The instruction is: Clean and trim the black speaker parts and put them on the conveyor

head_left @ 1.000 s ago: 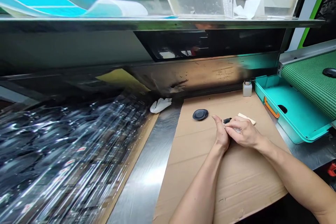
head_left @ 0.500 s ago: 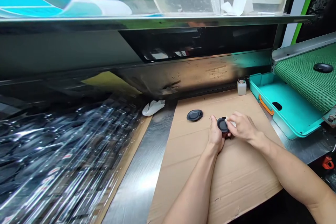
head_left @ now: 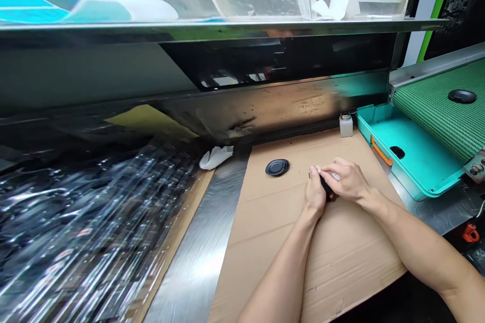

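My left hand (head_left: 315,192) is closed around a round black plastic part (head_left: 325,186), now turned nearly edge-on and mostly hidden between the hands. In the fingers of my right hand (head_left: 346,179) a small white cloth (head_left: 335,175) is pinched, pressed against the rim of that part. Both hands are just above the cardboard sheet (head_left: 273,217). To their left, similar round black parts (head_left: 277,167) lie in a small overlapping pile on the cardboard.
A small bottle (head_left: 346,125) stands at the cardboard's back edge. On the right, a teal bin (head_left: 420,184) sits below a green conveyor belt (head_left: 424,98) carrying another black part (head_left: 462,96). Clear-bagged black parts (head_left: 94,227) fill the left; a white crumpled cloth (head_left: 215,157) lies beside them.
The black part in my left hand has been tilted from face-up to nearly edge-on. My right hand's cloth has shifted to its edge. The whole view has moved slightly.
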Demonstrator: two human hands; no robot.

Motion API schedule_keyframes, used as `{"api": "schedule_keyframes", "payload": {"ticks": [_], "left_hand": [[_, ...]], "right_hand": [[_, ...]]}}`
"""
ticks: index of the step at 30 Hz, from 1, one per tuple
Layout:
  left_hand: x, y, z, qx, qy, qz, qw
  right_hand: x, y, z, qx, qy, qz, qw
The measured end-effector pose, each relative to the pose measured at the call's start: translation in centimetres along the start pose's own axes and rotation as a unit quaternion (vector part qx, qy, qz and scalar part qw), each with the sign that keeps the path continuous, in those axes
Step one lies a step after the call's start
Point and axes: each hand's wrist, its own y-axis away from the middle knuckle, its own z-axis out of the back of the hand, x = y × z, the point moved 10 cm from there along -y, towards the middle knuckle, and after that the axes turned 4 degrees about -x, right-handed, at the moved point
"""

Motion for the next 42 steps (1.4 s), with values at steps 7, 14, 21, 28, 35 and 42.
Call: {"api": "schedule_keyframes", "payload": {"ticks": [7,14,21,28,35,42], "left_hand": [[-0.3,-0.7,1.7,-0.077,-0.052,-0.046,0.995],[-0.5,-0.8,0.6,-0.009,-0.063,-0.049,0.997],[-0.5,-0.5,0.1,0.003,-0.061,-0.035,0.998],[0.0,-1.2,1.4,-0.078,0.067,0.028,0.994],[-0.5,-1.0,1.3,0.000,0.274,0.143,0.951],[-0.6,-1.0,1.6,-0.013,0.289,0.145,0.946]], "right_hand": [[0.1,0.7,-1.7,0.080,0.144,0.015,0.986],[-2.2,0.1,-1.0,0.026,0.076,-0.051,0.996],[-2.5,0.0,-0.5,0.086,0.058,-0.084,0.991],[-0.4,1.1,-2.2,0.221,-0.111,-0.072,0.966],[-0.5,1.7,-2.9,0.292,-0.162,-0.055,0.941],[-5.0,-0.5,-0.2,0.120,0.147,-0.038,0.981]]}}
